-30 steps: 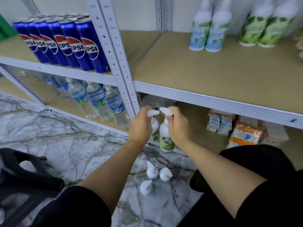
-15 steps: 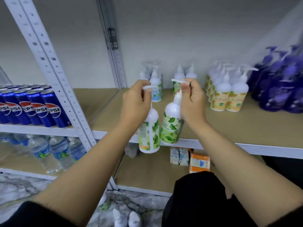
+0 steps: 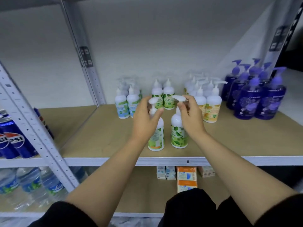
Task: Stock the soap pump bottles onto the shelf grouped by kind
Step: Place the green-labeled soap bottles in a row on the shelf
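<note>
Standing two green-leaf pump bottles near the shelf point(image 3: 101, 133) front at about 6 o'clock: left bottle point(image 3: 156, 133), right bottle point(image 3: 178, 131). Pinching each by the pump neck: left hand point(image 3: 145, 118), right hand point(image 3: 191, 116). Already waiting in groups behind: blue pair point(image 3: 126, 102) at 10 o'clock, green pair point(image 3: 163, 95) at 12, orange cluster point(image 3: 207, 102) at 2, purple cluster point(image 3: 257, 94) at 3. Probably remaining: sliding these back to the green pair. Any stock left to fetch: not showing here.

Two hands hold the pump necks of two green-leaf soap bottles point(image 3: 179, 135) standing upright on a wooden shelf point(image 3: 105, 136), left hand point(image 3: 145, 119), right hand point(image 3: 191, 118); more pump bottles behind
</note>
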